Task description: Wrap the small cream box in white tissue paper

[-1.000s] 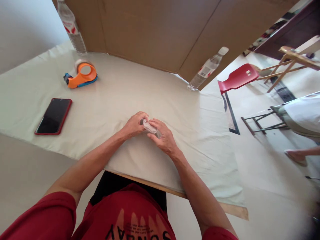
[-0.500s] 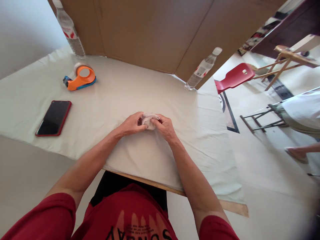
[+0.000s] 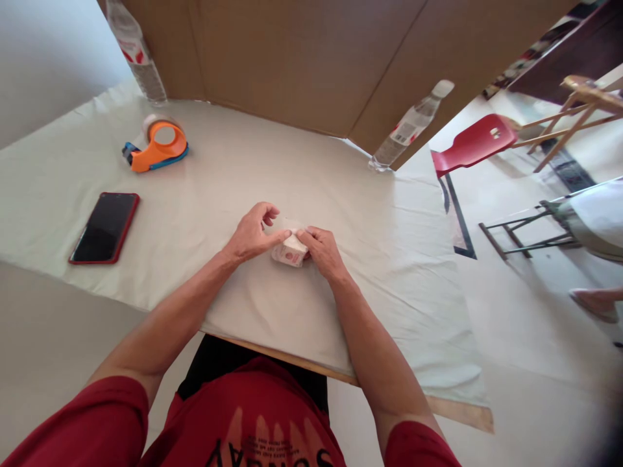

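Near the front of the table, a small whitish boxy packet (image 3: 292, 250) with a round reddish print shows between my hands. It looks like a paper-wrapped block; its exact kind is unclear. My right hand (image 3: 321, 250) grips its right side, the thumb pressing on top and the other fingers partly hidden. From the left, my left hand (image 3: 253, 235) reaches over with fingers raised and curved, apart from the thumb. Its thumb tip touches the packet's upper left edge.
A red-cased phone (image 3: 104, 228) and an orange tape dispenser (image 3: 164, 146) lie on the left of the cloth. Two plastic bottles, the left one (image 3: 139, 58) and the right one (image 3: 409, 130), stand before a cardboard panel (image 3: 292, 65). A seated person (image 3: 594, 220) is at right.
My left fingers have lifted and spread away from the packet. The packet has turned so that its printed face shows; my right hand keeps its grip. The view has shifted slightly.
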`<act>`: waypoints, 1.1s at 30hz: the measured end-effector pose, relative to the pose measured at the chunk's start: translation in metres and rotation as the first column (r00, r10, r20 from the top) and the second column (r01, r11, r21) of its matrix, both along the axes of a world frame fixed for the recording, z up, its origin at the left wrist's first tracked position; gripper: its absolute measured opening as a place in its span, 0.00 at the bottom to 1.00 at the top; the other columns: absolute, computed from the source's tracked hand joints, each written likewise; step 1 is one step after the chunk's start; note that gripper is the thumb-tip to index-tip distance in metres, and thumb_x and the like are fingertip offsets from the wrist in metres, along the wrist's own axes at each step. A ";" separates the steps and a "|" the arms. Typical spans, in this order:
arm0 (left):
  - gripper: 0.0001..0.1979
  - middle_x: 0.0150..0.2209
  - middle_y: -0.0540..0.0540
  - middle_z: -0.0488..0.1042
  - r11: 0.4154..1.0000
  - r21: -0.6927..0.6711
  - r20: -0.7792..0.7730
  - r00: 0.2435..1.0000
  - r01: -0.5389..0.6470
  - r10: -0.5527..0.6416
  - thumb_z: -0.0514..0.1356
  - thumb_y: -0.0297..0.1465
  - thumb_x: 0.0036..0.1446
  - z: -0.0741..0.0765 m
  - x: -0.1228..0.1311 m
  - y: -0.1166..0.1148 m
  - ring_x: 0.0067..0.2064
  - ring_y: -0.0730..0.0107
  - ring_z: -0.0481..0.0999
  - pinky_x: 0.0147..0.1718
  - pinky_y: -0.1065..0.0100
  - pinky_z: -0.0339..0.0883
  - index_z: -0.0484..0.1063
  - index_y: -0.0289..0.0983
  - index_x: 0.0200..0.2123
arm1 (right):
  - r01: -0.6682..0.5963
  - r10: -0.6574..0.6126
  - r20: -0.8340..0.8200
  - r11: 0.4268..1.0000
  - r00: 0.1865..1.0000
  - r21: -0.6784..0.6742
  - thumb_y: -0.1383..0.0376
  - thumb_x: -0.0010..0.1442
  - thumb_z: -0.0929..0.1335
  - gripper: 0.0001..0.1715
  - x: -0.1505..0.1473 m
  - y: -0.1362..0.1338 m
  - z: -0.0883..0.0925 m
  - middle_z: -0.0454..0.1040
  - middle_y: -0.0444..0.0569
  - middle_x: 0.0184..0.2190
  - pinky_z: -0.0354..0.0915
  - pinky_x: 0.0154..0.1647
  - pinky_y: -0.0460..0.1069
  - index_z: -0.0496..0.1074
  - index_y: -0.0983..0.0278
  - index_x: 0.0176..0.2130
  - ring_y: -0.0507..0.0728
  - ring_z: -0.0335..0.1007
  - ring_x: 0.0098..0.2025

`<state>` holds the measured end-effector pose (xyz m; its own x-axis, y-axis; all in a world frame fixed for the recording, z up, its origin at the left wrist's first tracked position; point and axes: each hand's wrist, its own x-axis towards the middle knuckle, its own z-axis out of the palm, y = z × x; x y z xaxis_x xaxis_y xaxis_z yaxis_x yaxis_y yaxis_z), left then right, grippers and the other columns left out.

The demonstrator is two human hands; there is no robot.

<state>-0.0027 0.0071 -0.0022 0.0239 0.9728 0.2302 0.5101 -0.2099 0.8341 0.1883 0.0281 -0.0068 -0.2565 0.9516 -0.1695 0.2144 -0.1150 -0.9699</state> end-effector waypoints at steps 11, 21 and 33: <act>0.19 0.45 0.43 0.73 0.985 -0.013 -0.073 0.983 0.170 -0.170 0.66 0.43 0.49 -0.002 -0.002 -0.001 0.47 0.60 0.74 0.47 0.58 0.71 0.70 0.39 0.39 | 0.006 -0.008 0.019 0.996 1.000 0.087 0.49 0.57 0.66 0.22 0.001 0.000 -0.008 0.60 0.41 0.19 0.55 0.21 0.46 0.59 0.60 0.22 0.50 0.56 0.23; 0.25 0.54 0.41 0.72 0.935 -0.094 -0.102 0.931 0.341 -0.349 0.67 0.41 0.48 -0.006 0.000 0.000 0.56 0.54 0.72 0.59 0.54 0.65 0.74 0.40 0.50 | -0.019 0.004 0.073 0.979 0.997 0.201 0.47 0.60 0.64 0.25 -0.002 -0.001 -0.011 0.56 0.41 0.21 0.50 0.25 0.47 0.58 0.60 0.23 0.51 0.51 0.26; 0.23 0.56 0.40 0.73 0.949 -0.154 -0.109 0.949 0.276 -0.294 0.68 0.45 0.45 0.001 0.000 0.001 0.56 0.50 0.74 0.56 0.54 0.68 0.76 0.39 0.43 | 0.057 -0.053 -0.054 0.995 0.997 0.088 0.39 0.59 0.64 0.30 -0.003 -0.001 -0.017 0.58 0.41 0.19 0.51 0.22 0.47 0.61 0.60 0.23 0.50 0.52 0.22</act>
